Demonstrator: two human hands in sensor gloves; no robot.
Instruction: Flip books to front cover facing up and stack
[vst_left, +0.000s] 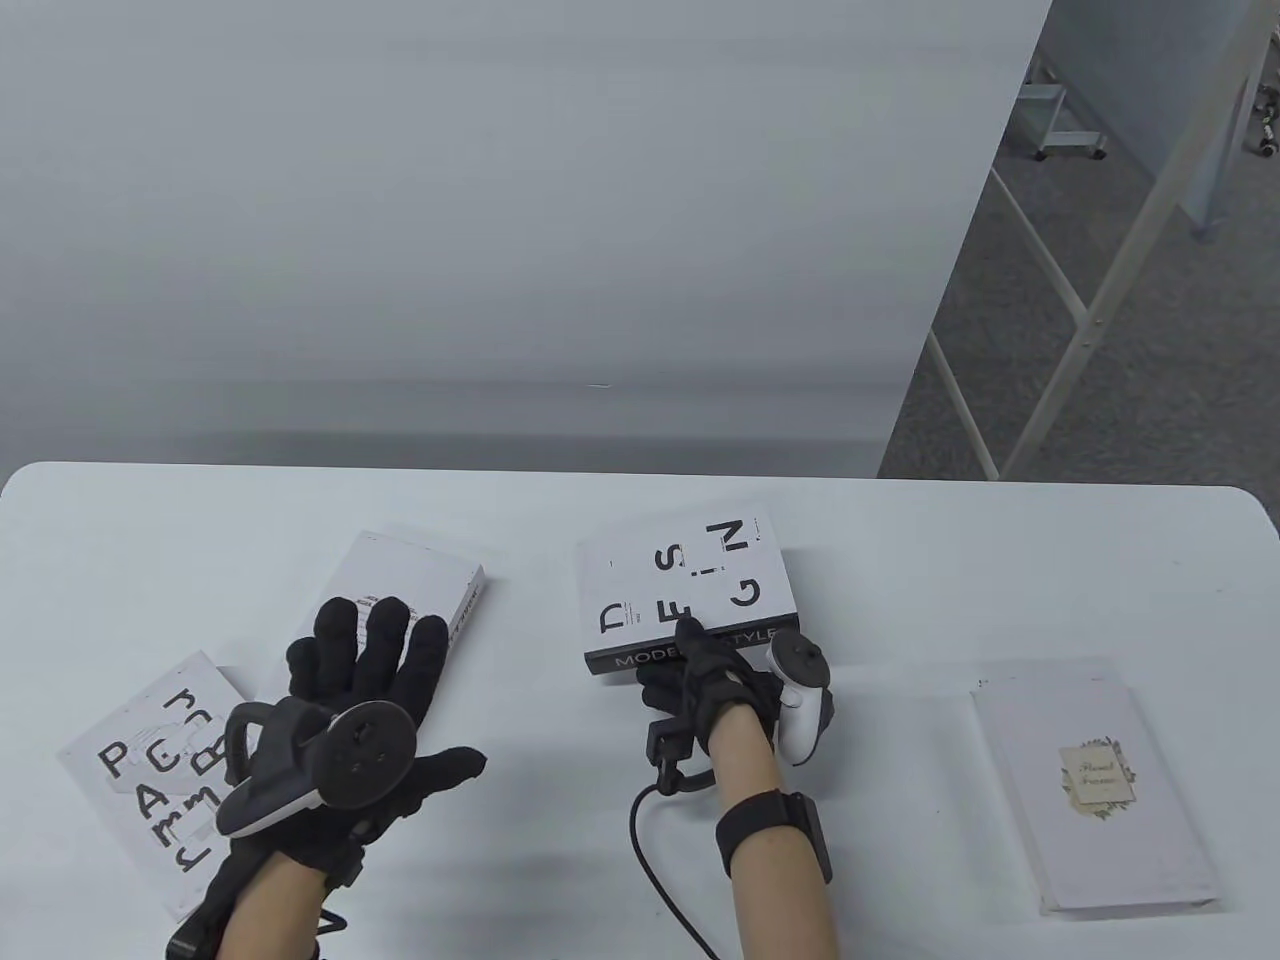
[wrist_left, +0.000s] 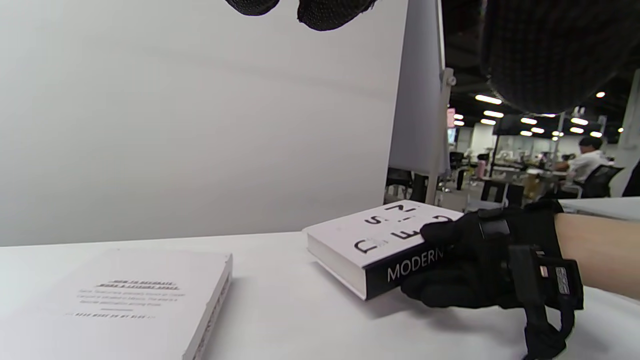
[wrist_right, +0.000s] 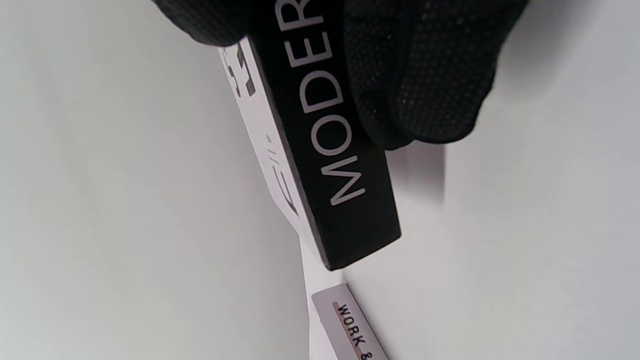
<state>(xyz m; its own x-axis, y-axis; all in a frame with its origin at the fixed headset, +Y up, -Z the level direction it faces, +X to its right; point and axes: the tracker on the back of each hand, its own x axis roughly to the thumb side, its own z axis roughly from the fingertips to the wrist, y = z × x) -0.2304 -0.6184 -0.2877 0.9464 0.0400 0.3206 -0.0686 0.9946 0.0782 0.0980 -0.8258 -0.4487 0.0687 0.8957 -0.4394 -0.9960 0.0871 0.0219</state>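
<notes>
While the right hand (vst_left: 715, 690) grips the black spine of the DESIGN book (vst_left: 680, 590) at the table's middle, the left hand (vst_left: 350, 720) hovers spread above the face-down book (vst_left: 400, 585); nothing is stacked yet.

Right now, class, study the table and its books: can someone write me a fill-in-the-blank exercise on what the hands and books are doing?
1. The right hand grips the DESIGN book by its black ____.
2. The left hand rests ____ on the table, its fingers on a white book.
3. In all, ____ books lie on the table.
4. The book with the small floral label lies farthest to the ____.

Missing words: spine; flat; four; right
</notes>
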